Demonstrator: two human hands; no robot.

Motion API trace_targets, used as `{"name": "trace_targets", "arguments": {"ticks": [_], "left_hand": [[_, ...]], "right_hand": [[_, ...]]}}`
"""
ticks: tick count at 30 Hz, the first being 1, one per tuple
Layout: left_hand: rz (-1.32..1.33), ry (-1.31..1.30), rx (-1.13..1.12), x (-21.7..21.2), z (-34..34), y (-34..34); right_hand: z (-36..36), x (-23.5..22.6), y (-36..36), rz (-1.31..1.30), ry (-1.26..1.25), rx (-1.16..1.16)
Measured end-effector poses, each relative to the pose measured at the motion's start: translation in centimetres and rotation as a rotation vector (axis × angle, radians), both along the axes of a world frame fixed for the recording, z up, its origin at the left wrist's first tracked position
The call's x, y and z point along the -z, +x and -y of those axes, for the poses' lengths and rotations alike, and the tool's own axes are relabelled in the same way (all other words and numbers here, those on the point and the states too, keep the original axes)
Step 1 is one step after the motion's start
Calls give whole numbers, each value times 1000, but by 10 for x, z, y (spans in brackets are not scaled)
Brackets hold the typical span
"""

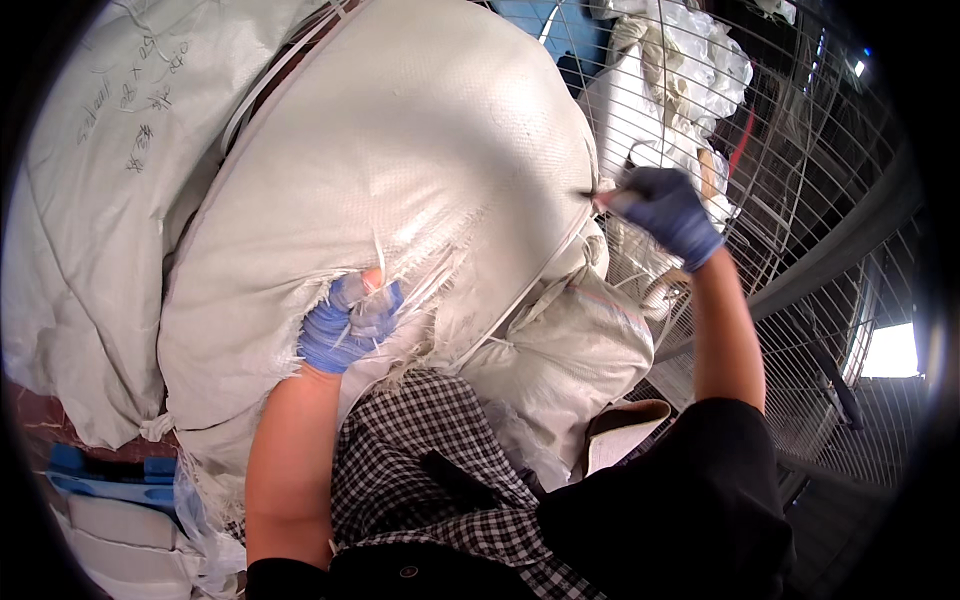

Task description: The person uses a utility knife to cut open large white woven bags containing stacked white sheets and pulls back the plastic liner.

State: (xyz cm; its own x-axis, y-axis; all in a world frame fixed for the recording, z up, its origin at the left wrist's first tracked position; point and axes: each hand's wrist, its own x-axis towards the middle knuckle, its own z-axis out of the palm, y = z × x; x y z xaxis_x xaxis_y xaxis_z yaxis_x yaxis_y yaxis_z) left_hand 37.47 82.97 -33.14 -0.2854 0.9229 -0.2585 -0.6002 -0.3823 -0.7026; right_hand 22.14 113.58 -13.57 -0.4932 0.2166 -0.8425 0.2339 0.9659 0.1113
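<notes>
A big, full white woven sack (400, 110) fills the middle, with a torn, frayed opening on its near side. My left hand (350, 322), in a blue glove with a bare thumb tip, is closed on the frayed edge of the sack's fabric at that opening. Loose white strands hang around the fingers. My right hand (668, 215), also gloved in blue, is raised at the sack's right side, blurred by motion. Its fingers are closed around a small pointed tool (600, 197) with a dark tip; blur hides its exact kind.
Another white sack (90, 220) with handwriting stands at the left. A smaller tied white sack (570, 340) sits at the near right. Wire mesh (800, 200) runs along the right, with crumpled clear plastic (700, 60) behind it. A blue pallet (115, 480) lies at the lower left.
</notes>
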Motion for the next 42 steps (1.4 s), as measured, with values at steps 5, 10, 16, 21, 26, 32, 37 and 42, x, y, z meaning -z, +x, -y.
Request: {"name": "trace_targets", "arguments": {"ticks": [5,10,16,21,26,32,37,42], "left_hand": [[14,-6,13,-5,0,-3],[-3,-4,-15,-6,0,0],[-8,-57,-20,-9,-1,-5],[-175,17,-24,-12,-2,-13],[-449,-985,441,-56,-14,-37],[-545,-1330,620,-88,-31,-62],[-258,-1251,290,-67,-57,-70],[-210,-1223,262,-36,-51,-64]], "right_hand": [[90,37,16,216,-82,-142],[-8,38,1,-70,157,-142],[-55,37,35,-436,-477,870],[-19,107,75,-394,-577,1372],[-28,118,69,-327,-606,1468],[-27,121,69,-300,-600,1436],[-27,126,68,-282,-684,1425],[-25,125,65,-293,-651,1423]]}}
